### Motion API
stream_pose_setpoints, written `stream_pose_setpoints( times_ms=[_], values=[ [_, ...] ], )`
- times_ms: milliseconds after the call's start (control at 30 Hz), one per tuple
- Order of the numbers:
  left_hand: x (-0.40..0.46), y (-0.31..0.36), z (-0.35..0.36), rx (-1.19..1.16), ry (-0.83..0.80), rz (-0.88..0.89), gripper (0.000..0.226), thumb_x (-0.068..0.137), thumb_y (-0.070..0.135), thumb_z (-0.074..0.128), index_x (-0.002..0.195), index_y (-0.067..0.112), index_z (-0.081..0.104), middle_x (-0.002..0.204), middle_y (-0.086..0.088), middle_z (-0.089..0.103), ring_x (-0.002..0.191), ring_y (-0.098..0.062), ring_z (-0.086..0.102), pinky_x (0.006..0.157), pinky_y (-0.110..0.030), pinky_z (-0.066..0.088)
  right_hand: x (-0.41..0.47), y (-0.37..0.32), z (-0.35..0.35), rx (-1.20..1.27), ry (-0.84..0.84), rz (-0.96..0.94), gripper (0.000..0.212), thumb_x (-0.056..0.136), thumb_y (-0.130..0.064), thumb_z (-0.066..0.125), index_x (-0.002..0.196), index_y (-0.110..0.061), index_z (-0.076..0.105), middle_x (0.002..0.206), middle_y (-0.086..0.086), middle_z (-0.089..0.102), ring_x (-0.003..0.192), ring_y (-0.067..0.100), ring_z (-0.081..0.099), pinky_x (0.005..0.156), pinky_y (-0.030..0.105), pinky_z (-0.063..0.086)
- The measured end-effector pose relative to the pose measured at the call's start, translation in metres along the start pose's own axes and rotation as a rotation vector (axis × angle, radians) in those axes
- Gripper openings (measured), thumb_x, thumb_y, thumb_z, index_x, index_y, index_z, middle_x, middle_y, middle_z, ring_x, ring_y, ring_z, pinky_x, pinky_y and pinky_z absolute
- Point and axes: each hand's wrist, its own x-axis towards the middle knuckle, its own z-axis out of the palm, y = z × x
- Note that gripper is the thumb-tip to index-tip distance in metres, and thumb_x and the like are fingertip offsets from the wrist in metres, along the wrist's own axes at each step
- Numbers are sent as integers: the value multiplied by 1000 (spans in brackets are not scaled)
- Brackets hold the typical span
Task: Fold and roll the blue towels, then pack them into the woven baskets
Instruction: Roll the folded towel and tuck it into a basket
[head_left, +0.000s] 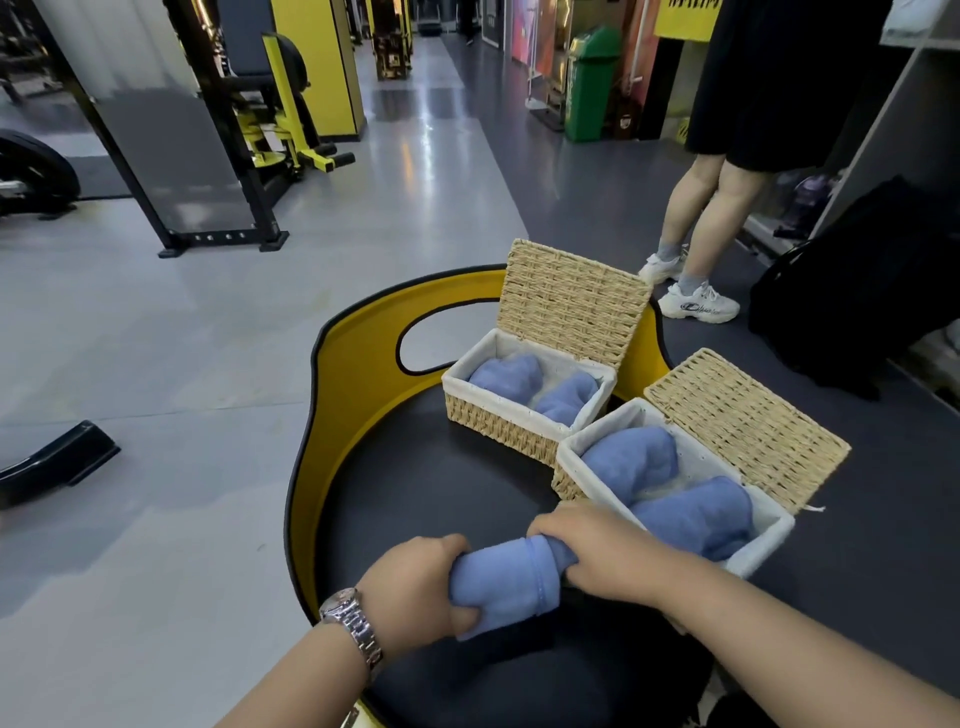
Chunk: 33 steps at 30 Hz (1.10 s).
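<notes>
Open dark seat surface (415, 467) lies left of both baskets. The near basket (670, 483) holds two towels, its raised lid (743, 421) blocking the right; the far basket (524, 395) likewise.

Black padded surface (415, 483), yellow-rimmed; two woven baskets (498, 423) (566, 486) on it.

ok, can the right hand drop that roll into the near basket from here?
Probably yes: the near basket has its lid tipped back, sits right beside the right hand, and shows a gap beside its two rolls.
</notes>
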Motion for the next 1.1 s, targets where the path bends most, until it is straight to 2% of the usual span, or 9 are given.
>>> stream_pose_setpoints(
  times_ms=[133,233,367,533,633,800,933,1033,1100],
  values=[
    [26,18,-31,-144,253,36,46,62,51,63,104,34,56,90,12,66,80,-7,60,69,-28,50,25,19,-65,20,74,12,43,63,-10,48,96,-34,59,88,-11,65,84,10,59,75,31,49],
    [58,29,-51,-181,369,40,42,66,52,65,101,30,57,87,10,65,77,-10,59,64,-28,48,60,34,-113,-21,86,-23,44,62,1,51,92,-29,62,86,-10,64,84,10,55,72,30,45],
    [112,37,-75,-206,432,-49,36,71,51,66,96,28,54,81,8,64,72,-13,59,53,-25,38,108,56,-160,-57,79,-27,43,64,0,49,94,-28,62,92,-8,66,88,17,58,77,37,49],
    [175,34,-83,-282,394,-142,39,75,47,68,101,21,55,88,2,65,77,-17,60,60,-28,47,161,78,-178,-143,6,36,37,75,-4,56,93,-37,54,97,-6,62,88,20,54,73,33,45],
    [207,29,-77,-304,331,-183,43,77,45,69,106,17,55,98,-3,66,88,-21,62,67,-29,47,181,91,-174,-158,-38,78,33,77,-3,54,97,-29,57,96,-3,60,86,21,50,63,27,37],
    [243,26,-75,-165,219,-189,49,78,47,67,112,13,56,103,-6,66,94,-23,62,75,-32,50,206,105,-163,-135,-87,95,34,65,-22,48,95,-36,55,94,-2,62,88,25,55,75,39,47],
    [251,19,-66,-279,188,-218,45,73,34,73,108,10,59,102,-8,67,93,-26,64,78,-32,52,217,106,-158,-241,-156,52,29,72,-11,56,100,-19,59,90,0,61,82,23,52,63,30,40],
    [256,22,-70,-279,74,-263,40,71,29,75,103,10,61,94,-7,64,93,-26,64,72,-28,46,219,108,-152,-300,-211,32,25,75,-7,60,100,-12,61,91,6,62,83,26,55,63,31,38],
    [274,27,-71,-173,-104,-367,52,57,31,79,103,14,63,93,-3,64,91,-26,64,75,-28,47,223,111,-146,-303,-241,48,24,75,-7,61,98,-13,60,92,9,64,84,29,58,67,35,45]
  ],
)
